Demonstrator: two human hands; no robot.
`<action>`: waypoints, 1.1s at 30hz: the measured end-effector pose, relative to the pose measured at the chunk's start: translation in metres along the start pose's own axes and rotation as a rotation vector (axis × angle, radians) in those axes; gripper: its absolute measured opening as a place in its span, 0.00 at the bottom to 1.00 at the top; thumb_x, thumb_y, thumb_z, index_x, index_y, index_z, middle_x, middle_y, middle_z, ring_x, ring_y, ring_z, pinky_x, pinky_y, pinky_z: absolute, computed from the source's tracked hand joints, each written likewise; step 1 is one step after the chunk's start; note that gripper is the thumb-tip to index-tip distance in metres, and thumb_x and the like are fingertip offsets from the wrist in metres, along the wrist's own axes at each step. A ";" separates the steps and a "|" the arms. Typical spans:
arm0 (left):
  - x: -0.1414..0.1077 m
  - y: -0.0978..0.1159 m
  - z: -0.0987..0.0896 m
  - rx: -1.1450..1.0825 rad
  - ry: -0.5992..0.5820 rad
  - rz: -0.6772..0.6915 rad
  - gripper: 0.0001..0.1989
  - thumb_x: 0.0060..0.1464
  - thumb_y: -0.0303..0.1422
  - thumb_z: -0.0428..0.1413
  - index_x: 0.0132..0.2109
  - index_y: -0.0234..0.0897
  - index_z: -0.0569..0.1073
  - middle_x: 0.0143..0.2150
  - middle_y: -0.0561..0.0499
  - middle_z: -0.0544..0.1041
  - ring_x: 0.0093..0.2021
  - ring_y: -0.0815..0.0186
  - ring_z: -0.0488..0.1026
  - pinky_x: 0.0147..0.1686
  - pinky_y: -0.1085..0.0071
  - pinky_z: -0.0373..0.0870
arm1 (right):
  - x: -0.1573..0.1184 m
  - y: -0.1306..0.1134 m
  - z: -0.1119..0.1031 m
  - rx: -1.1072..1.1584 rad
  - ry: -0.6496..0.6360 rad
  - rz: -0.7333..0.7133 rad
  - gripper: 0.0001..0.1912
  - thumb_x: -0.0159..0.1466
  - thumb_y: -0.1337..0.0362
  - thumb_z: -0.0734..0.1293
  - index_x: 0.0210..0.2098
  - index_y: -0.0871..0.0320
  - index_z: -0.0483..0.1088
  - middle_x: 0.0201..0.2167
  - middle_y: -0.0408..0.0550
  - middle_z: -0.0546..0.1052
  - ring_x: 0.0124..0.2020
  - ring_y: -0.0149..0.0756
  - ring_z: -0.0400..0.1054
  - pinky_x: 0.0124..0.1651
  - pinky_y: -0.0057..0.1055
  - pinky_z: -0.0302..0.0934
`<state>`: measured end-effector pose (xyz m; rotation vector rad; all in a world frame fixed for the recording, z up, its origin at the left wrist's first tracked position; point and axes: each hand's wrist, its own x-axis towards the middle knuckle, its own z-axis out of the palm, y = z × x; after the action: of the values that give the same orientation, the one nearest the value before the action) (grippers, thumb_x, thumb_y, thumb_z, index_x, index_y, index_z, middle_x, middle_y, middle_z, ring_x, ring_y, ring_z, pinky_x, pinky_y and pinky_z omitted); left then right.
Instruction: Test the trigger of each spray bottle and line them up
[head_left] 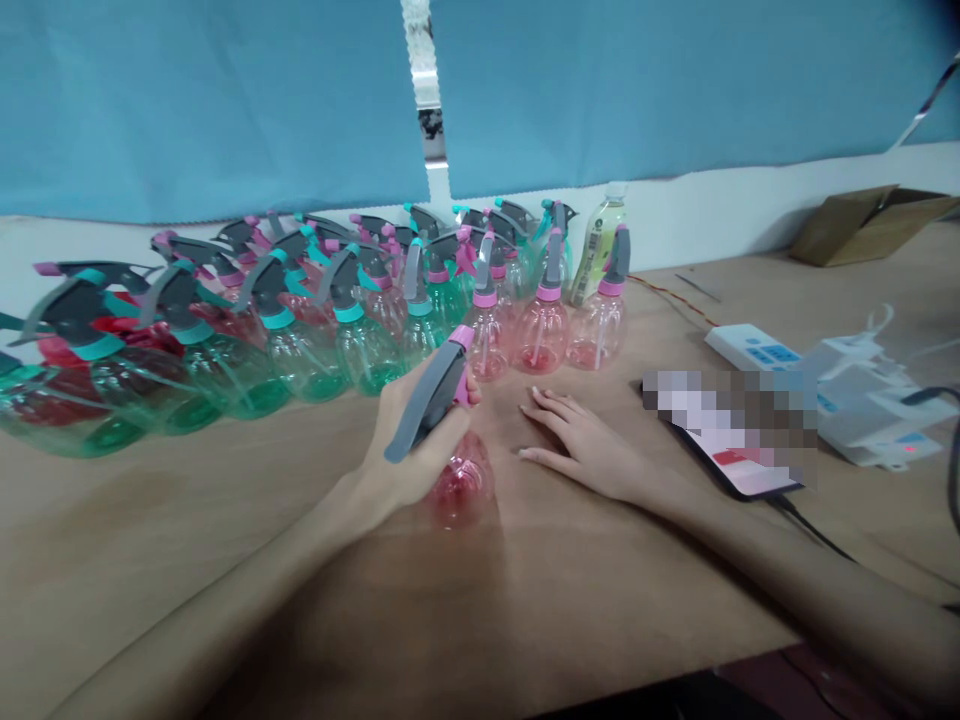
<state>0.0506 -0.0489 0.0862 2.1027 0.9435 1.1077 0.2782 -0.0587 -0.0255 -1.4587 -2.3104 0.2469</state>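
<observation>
My left hand [420, 430] is wrapped round the neck of a pink spray bottle [461, 485] with a grey and pink trigger head. The head points away from me, and the hand hides the collar. The bottle's round, see-through body shows below my fingers, close to the table top. To its right, my right hand [581, 440] lies flat on the wooden table [600, 590], fingers spread and holding nothing. Beyond both hands stand pink spray bottles [541, 335] and green spray bottles [307, 355], several of each, in rows.
A phone [750, 470] with a cable lies right of my right hand, beside a white power strip [757, 350] with plugs. A labelled drink bottle [598, 245] stands behind the spray bottles. At the back right sits an open cardboard box [855, 230], near the blue-covered wall [637, 80].
</observation>
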 end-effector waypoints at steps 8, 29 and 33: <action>-0.001 -0.001 0.001 0.034 0.030 -0.047 0.04 0.48 0.28 0.50 0.30 0.41 0.61 0.26 0.55 0.65 0.26 0.67 0.64 0.26 0.68 0.60 | 0.000 0.000 -0.001 -0.008 -0.013 0.001 0.38 0.64 0.40 0.56 0.62 0.61 0.62 0.66 0.59 0.58 0.67 0.52 0.50 0.65 0.52 0.48; -0.007 -0.007 0.004 0.068 0.088 -0.091 0.07 0.53 0.32 0.53 0.41 0.42 0.72 0.28 0.54 0.70 0.27 0.66 0.66 0.30 0.67 0.66 | -0.001 0.001 -0.004 0.019 0.009 -0.033 0.35 0.64 0.42 0.56 0.62 0.59 0.62 0.64 0.58 0.62 0.66 0.51 0.51 0.65 0.53 0.48; -0.008 -0.009 0.005 0.067 0.111 -0.089 0.16 0.54 0.33 0.54 0.51 0.45 0.72 0.32 0.53 0.72 0.31 0.65 0.69 0.31 0.68 0.68 | -0.001 0.001 -0.005 -0.001 -0.012 -0.028 0.37 0.64 0.41 0.56 0.61 0.63 0.62 0.64 0.61 0.61 0.66 0.51 0.51 0.66 0.51 0.48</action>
<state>0.0489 -0.0507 0.0738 2.0477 1.1295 1.1718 0.2810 -0.0593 -0.0215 -1.4286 -2.3387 0.2468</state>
